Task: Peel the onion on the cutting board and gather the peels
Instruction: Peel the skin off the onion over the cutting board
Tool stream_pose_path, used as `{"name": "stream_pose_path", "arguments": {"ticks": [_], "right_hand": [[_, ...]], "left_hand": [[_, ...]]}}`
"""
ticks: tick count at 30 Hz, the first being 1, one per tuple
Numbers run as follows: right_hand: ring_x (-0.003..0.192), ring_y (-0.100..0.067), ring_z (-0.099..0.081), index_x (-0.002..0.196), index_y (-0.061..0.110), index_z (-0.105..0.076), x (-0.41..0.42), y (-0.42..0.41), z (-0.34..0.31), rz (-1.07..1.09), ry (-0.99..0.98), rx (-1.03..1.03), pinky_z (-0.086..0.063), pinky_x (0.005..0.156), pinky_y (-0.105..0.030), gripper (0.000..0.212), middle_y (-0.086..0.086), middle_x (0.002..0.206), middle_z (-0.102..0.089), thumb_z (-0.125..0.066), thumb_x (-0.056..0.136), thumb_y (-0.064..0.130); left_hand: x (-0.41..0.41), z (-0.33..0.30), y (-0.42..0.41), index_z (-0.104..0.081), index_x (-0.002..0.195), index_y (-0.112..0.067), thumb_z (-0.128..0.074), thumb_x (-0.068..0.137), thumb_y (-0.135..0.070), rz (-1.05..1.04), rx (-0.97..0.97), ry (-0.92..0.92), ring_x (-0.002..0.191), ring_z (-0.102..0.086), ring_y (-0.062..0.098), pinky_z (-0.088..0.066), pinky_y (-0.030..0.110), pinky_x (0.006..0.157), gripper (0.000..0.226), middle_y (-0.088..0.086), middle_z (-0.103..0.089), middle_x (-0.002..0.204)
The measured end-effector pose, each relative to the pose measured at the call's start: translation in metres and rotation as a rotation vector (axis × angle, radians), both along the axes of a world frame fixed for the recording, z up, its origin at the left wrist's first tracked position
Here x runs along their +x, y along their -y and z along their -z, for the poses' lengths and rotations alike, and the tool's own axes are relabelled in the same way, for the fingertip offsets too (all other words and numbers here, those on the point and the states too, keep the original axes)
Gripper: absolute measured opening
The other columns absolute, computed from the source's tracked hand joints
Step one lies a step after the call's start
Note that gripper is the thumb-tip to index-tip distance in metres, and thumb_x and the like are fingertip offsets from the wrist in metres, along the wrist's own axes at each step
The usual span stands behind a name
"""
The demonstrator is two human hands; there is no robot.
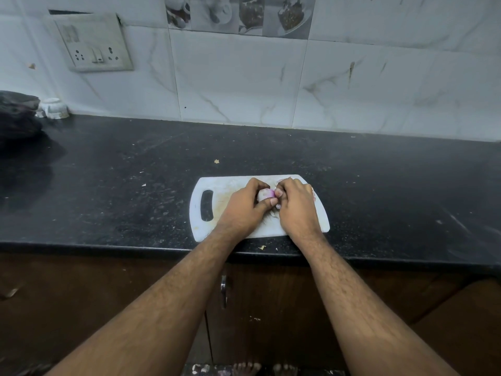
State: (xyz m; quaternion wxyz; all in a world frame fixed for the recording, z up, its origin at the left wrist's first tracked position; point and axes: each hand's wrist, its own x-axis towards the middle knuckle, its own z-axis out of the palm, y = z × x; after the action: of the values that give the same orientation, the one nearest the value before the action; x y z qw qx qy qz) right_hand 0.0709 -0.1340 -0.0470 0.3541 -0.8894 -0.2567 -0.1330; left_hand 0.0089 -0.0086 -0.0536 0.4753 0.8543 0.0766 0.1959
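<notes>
Both hands meet over the white cutting board (217,226), which lies on the black surface (108,185) near its front edge, with its handle slot to the left. The left hand (241,206) has its fingers (253,184) curled around the onion (265,194), and its thumb presses the near side of it. The onion sits between the two hands, just above the middle of the board; only a small part of it shows, pale with a purple streak. The right hand (295,204) is just beside it, with its fingers bent inward at the onion's right side. They seem to pinch a bit of skin there, but the hand hides the exact contact. Some thin peels (273,214) lie on the board under the hands and are mostly covered.

A few small scraps lie on the surface, one behind the board (216,161) and one near the front edge (262,247). At the far left stand a dark bag (19,118) and a small white bowl (55,107), upside down, against the tiled wall (244,85). A switch plate (93,43) is on the wall above them. Below the surface are brown cabinet doors (122,294) with a metal handle (223,291).
</notes>
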Motion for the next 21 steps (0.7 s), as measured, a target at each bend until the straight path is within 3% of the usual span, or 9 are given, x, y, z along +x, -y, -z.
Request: {"name": "stream_pose_path", "arguments": {"ticks": [3,7,9,11,13,16,21], "right_hand": [[0.102,-0.018,-0.042,0.104,0.015,-0.061,0.001,0.001,0.001,-0.012,-0.001,0.01,-0.034,0.082,-0.033,0.02,0.001,0.109,-0.061,-0.042,0.102,0.009],[0.099,-0.016,-0.041,0.102,0.016,-0.06,0.0,0.003,0.002,-0.049,0.003,0.056,-0.025,0.077,-0.027,0.02,0.006,0.104,-0.059,-0.042,0.102,0.008],[0.097,-0.017,-0.044,0.098,0.017,-0.059,0.001,0.002,0.004,-0.042,-0.016,0.076,-0.027,0.076,-0.029,0.02,0.008,0.099,-0.059,-0.041,0.102,0.01],[0.093,-0.018,-0.052,0.093,0.021,-0.056,0.003,0.002,0.006,-0.004,-0.04,0.183,-0.038,0.074,-0.031,0.023,0.008,0.093,-0.062,-0.039,0.102,0.009],[0.087,-0.013,-0.06,0.095,0.021,-0.061,0.003,0.004,0.005,0.03,-0.091,0.29,-0.047,0.071,-0.022,0.027,0.007,0.091,-0.065,-0.039,0.104,0.008],[0.089,-0.006,-0.063,0.105,0.016,-0.07,0.002,0.004,0.003,0.001,-0.107,0.311,-0.043,0.072,-0.004,0.024,0.008,0.098,-0.071,-0.047,0.104,0.012],[0.089,-0.003,-0.065,0.098,0.017,-0.074,0.005,0.003,0.005,-0.043,-0.087,0.303,-0.047,0.076,-0.011,0.012,0.011,0.093,-0.073,-0.063,0.098,0.021]], "left_hand": [[0.004,0.0,-0.002,-0.063,0.117,-0.015,-0.063,0.099,-0.032,0.019,0.061,-0.016,0.101,-0.063,0.013,-0.045,0.02,0.08,0.024,-0.001,-0.071,0.107],[0.012,0.002,-0.006,-0.072,0.108,-0.013,-0.047,0.106,-0.037,-0.026,0.143,-0.055,0.117,-0.049,0.02,-0.04,0.036,0.105,0.035,0.006,-0.061,0.112],[0.014,0.003,-0.007,-0.072,0.106,-0.012,-0.043,0.107,-0.038,-0.024,0.151,-0.057,0.114,-0.052,0.023,-0.042,0.041,0.104,0.04,0.007,-0.062,0.111],[0.013,0.004,-0.007,-0.071,0.109,-0.012,-0.04,0.108,-0.038,-0.008,0.173,-0.064,0.111,-0.054,0.025,-0.043,0.042,0.102,0.041,0.008,-0.063,0.109],[0.012,0.002,-0.006,-0.069,0.114,-0.013,-0.038,0.109,-0.037,-0.005,0.182,-0.07,0.11,-0.054,0.026,-0.042,0.041,0.1,0.039,0.008,-0.065,0.109],[0.012,0.003,-0.007,-0.067,0.119,-0.016,-0.036,0.108,-0.038,-0.002,0.17,-0.067,0.113,-0.054,0.025,-0.042,0.043,0.102,0.04,0.007,-0.066,0.111],[0.008,0.003,-0.006,-0.066,0.113,-0.025,-0.036,0.098,-0.049,0.009,0.101,0.006,0.111,-0.059,0.024,-0.047,0.05,0.1,0.041,-0.002,-0.07,0.11]]}}
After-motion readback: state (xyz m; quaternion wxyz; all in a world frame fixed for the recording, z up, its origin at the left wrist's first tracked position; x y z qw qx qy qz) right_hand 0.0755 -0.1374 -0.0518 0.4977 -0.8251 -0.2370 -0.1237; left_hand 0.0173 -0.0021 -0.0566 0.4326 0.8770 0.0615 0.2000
